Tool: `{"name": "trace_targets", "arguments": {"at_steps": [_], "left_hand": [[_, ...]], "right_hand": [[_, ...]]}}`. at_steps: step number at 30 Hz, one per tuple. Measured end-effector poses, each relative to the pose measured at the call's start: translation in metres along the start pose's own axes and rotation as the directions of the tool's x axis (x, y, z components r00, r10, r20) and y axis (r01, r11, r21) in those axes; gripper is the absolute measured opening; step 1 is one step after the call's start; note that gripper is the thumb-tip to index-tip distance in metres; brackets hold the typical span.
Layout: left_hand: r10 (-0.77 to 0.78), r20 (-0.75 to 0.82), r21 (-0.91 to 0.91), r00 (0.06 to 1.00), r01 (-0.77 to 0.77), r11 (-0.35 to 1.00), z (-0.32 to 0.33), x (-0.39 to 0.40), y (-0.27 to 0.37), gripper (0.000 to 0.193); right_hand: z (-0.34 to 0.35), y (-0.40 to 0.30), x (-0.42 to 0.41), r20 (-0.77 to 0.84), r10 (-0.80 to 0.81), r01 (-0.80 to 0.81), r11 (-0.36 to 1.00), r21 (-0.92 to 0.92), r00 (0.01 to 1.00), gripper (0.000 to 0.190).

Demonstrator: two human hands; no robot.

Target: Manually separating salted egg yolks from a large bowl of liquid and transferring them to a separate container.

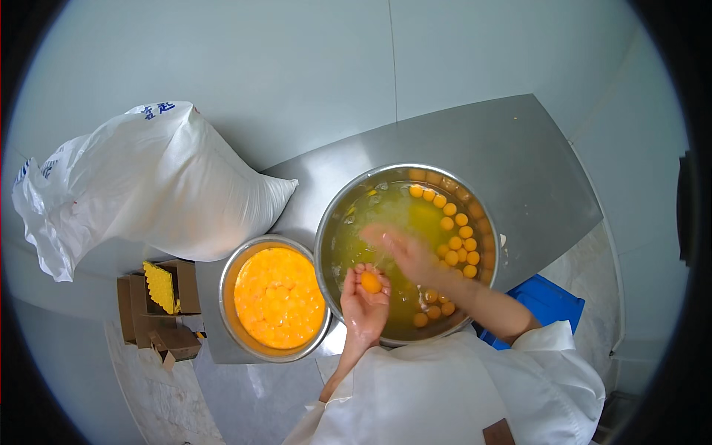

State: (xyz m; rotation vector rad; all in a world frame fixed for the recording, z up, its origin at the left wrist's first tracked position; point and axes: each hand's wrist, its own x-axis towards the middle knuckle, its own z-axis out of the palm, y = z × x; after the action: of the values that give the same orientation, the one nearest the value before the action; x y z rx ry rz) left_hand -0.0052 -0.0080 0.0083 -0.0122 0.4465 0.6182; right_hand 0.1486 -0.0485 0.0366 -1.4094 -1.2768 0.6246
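Observation:
My left hand (pixel 366 303) is cupped palm up over the near left part of a large steel bowl (pixel 488 208), with an egg yolk (pixel 371 282) lying in its fingers. My right hand (pixel 405 251), blurred, is spread above the middle of the same bowl, up and to the right of my left hand; no yolk shows in it. The bowl contains clear greenish egg white (pixel 384 222), and several whole yolks (pixel 455 242) lie along its right side. A smaller steel bowl (pixel 227 300), full of yolks (pixel 280 297), stands close by on the left.
Both bowls stand on a steel table (pixel 534 167) against a pale wall. A large white woven sack (pixel 183 189) leans at the back left. Open cardboard boxes (pixel 186 286) with yellow material stand at lower left; a blue plastic bin (pixel 548 303) is below the table's right side.

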Motion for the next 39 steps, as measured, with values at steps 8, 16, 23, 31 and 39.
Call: {"name": "trace_targets", "arguments": {"at_steps": [8,16,23,31,39], "left_hand": [[0.347,0.162,0.319,0.924,-0.382,0.868,0.034,-0.007,0.01,0.034],[0.335,0.255,0.785,0.907,-0.396,0.477,0.035,0.023,0.045,0.04],[0.092,-0.001,0.339,0.996,-0.086,0.937,-0.008,0.01,0.007,0.029],[0.073,-0.146,0.237,0.987,-0.037,0.971,0.008,0.001,-0.014,0.028],[0.352,-0.051,0.797,0.935,-0.175,0.578,-0.014,-0.04,0.118,0.03]], "right_hand": [[0.003,0.016,-0.025,0.018,0.304,-0.288,0.92,-0.265,0.953,0.033],[0.029,0.018,-0.026,0.367,0.371,-0.44,0.133,0.888,0.853,0.033],[0.029,-0.014,-0.016,0.193,0.354,-0.345,0.442,0.828,0.915,0.03],[0.048,-0.042,-0.015,0.109,-0.073,0.097,0.968,-0.23,0.991,0.033],[0.13,-0.101,0.045,0.025,-0.535,0.535,0.845,0.009,0.844,0.037]]}}
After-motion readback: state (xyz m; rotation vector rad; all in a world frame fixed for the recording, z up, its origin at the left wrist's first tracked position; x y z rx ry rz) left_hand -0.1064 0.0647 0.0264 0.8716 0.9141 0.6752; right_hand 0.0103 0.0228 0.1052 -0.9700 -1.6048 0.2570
